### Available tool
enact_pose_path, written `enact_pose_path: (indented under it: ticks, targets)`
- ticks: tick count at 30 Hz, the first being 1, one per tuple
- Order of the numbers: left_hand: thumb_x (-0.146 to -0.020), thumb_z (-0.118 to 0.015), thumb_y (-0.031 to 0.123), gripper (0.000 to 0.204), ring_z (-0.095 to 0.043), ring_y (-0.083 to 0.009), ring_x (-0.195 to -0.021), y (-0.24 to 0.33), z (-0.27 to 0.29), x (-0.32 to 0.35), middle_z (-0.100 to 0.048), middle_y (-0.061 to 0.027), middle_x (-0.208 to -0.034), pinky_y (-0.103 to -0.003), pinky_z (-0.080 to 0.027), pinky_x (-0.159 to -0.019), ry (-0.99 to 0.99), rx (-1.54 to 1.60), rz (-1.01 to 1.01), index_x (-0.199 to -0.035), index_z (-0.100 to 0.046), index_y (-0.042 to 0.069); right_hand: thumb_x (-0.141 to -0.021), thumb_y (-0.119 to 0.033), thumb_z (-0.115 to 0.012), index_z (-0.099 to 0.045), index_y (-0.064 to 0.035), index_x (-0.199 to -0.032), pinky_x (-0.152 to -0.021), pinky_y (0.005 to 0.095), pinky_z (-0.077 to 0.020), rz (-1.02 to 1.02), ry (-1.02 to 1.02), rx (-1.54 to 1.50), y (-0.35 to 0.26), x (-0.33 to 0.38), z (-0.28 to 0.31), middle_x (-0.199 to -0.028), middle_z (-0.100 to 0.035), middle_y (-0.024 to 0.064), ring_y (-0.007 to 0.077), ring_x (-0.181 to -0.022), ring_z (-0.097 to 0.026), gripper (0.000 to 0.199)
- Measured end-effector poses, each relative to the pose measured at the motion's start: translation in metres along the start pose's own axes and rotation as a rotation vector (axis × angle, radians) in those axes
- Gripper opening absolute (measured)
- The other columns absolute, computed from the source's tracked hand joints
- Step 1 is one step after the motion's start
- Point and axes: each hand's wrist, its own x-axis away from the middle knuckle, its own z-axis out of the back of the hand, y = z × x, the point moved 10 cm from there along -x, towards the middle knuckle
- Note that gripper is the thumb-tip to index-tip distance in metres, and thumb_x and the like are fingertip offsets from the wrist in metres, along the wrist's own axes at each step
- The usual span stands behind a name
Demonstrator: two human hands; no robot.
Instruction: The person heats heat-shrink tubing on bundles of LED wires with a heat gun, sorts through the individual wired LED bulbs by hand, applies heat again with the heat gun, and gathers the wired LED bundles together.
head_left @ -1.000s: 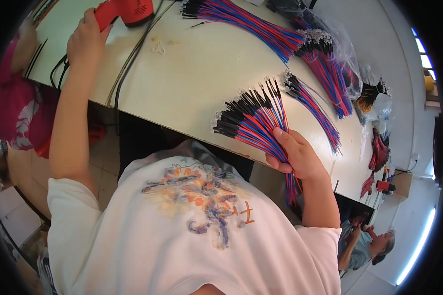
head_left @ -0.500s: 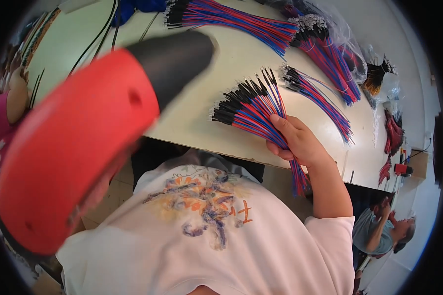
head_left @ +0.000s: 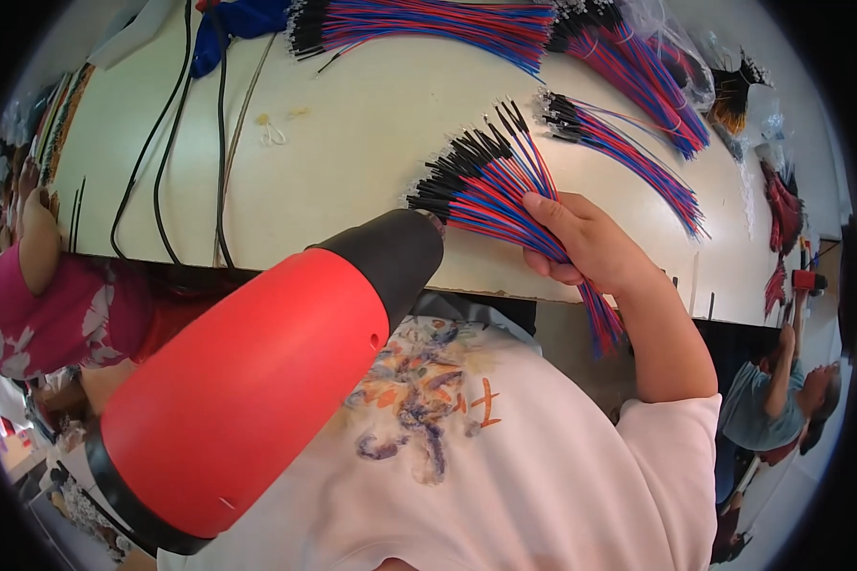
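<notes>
My right hand (head_left: 586, 238) grips a bundle of red and blue wires (head_left: 505, 200), thumb on top. The bundle fans out to the left, and its ends carry black sleeves (head_left: 452, 171) with small clear tips. A red heat gun (head_left: 248, 390) with a black nozzle (head_left: 390, 257) is held up on my left side, above my lap. Its metal mouth points up and right, close to the lower black sleeves. My left hand is hidden behind the gun's body; a little of it showed there a moment earlier.
On the pale table (head_left: 343, 143) lie a small wire bundle (head_left: 628, 157), a long wire bundle (head_left: 438, 29) and tied bundles (head_left: 638, 76) beside clear plastic. Black cables (head_left: 167, 152) hang over the edge at left. One person (head_left: 67, 295) sits left, another (head_left: 776, 400) right.
The heat gun has swung down and right, bringing its nozzle close to the sleeved wire ends. The right hand keeps hold of the bundle. The whole view has shifted slightly.
</notes>
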Motion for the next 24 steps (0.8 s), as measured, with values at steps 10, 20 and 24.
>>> enact_pose_path:
  ticks: [10,20,24]
  targets:
    - [-0.08,-0.072,0.03,0.068,-0.064,-0.021,-0.062,-0.031,0.0,0.028,-0.063,-0.0198,-0.08,-0.027,-0.052,-0.054,-0.071,0.074,0.045,-0.127,-0.038,-0.005,-0.102,-0.039,-0.038,-0.056,-0.0036,-0.085,-0.035,0.0225,-0.0275,-0.007,-0.011,0.021,-0.003,0.002,-0.003,-0.058,-0.051,0.0041,0.0065,-0.038,-0.034,0.043]
    - [-0.08,-0.073,0.031,0.071,-0.064,-0.0211,-0.061,-0.043,-0.035,0.032,-0.062,-0.0205,-0.079,-0.027,-0.052,-0.053,-0.141,0.15,0.075,-0.128,-0.036,-0.006,-0.102,-0.039,-0.037,-0.056,-0.004,-0.089,-0.035,0.0221,-0.0271,-0.051,-0.014,0.004,-0.001,0.002,-0.001,-0.058,-0.051,0.0039,0.0059,-0.038,-0.033,0.041]
    - [-0.08,-0.073,0.032,0.072,-0.064,-0.0211,-0.061,-0.047,-0.048,0.032,-0.062,-0.0208,-0.079,-0.027,-0.052,-0.053,-0.173,0.182,0.089,-0.129,-0.035,-0.006,-0.102,-0.038,-0.037,-0.055,-0.0041,-0.089,-0.035,0.0221,-0.0269,-0.035,-0.014,0.029,-0.005,0.004,-0.002,-0.059,-0.051,0.0039,0.0057,-0.038,-0.033,0.041]
